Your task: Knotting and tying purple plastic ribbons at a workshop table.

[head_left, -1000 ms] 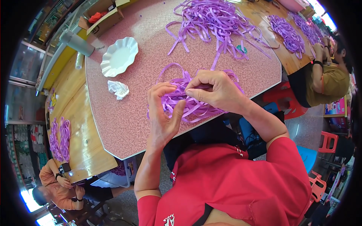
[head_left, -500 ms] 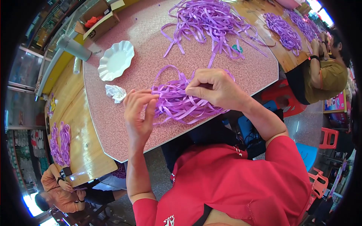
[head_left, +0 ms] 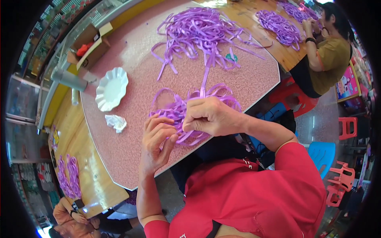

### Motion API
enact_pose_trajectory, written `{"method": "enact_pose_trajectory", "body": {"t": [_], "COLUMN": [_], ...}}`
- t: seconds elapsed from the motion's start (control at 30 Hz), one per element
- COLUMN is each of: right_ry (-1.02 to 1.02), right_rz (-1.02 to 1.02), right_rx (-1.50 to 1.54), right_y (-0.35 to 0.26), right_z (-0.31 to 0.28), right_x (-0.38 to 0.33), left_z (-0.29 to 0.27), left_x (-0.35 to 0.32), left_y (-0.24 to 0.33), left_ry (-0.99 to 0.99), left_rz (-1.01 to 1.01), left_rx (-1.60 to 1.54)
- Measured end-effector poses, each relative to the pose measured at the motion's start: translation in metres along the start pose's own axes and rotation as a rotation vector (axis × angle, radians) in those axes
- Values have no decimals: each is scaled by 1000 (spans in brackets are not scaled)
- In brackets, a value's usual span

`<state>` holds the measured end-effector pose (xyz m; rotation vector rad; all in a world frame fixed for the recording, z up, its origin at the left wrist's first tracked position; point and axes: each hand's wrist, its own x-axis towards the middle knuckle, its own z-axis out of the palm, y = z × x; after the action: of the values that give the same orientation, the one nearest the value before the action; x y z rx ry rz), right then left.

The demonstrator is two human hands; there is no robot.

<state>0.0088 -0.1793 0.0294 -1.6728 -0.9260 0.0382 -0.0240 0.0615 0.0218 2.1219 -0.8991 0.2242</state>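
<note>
Tabletop (head_left: 131, 146), pink and speckled, is carrying both purple masses. Toward its far side, a large heap of purple ribbons (head_left: 194, 31) is sprawling, loose ends trailing outward. A smaller pile of purple ribbons (head_left: 178, 107) is lying by the near edge, partly beneath both hands; its long axis is running roughly left to right, with loops sticking out. Over it the right hand (head_left: 212, 117) is pressing thumb and forefinger together, though I cannot tell what they are gripping. The left hand (head_left: 156, 141) is curling loosely at the pile's left end, leaving a narrow gap; whether a ribbon is lying there, I cannot tell. Slimmest, a single strand (head_left: 205, 79) is pointing away from the near edge, bridging pile and heap. Judging by its sheen, it is probably behaving as light, limp, slippery, hardly fragile; pinching it flat near an end seems surest.
</note>
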Motion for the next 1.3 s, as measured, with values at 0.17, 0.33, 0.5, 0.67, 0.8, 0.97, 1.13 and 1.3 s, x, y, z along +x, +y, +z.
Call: {"method": "enact_pose_trajectory", "body": {"t": [0.17, 0.33, 0.5, 0.67, 0.8, 0.97, 1.13, 1.3], "right_ry": [62, -52, 419, 675, 907, 1089, 606, 425], "right_rz": [1, -182, -241, -153, 42, 306, 585, 60], "right_rx": [444, 435, 540, 807, 739, 516, -1391, -579], "right_y": [-19, -39, -23, 16, 63, 118, 115, 33], "right_z": [-4, -28, -101, -159, -194, -231, -216, -98], "right_x": [0, -10, -48, -79, -103, -122, -101, -16], "left_z": [25, 38, 10, -20, -57, -88, -72, -27], "left_x": [54, 111, 113, 79, 30, -48, -79, -27], "left_y": [3, -30, -10, -13, -27, -42, -33, -5], "left_ry": [-30, -196, -339, -190, -60, 24, 142, 81], "left_rz": [-15, 187, 38, 29, -243, -516, -728, -545], "left_rx": [-143, 3, -217, -89, -53, -49, -250, -277]}}
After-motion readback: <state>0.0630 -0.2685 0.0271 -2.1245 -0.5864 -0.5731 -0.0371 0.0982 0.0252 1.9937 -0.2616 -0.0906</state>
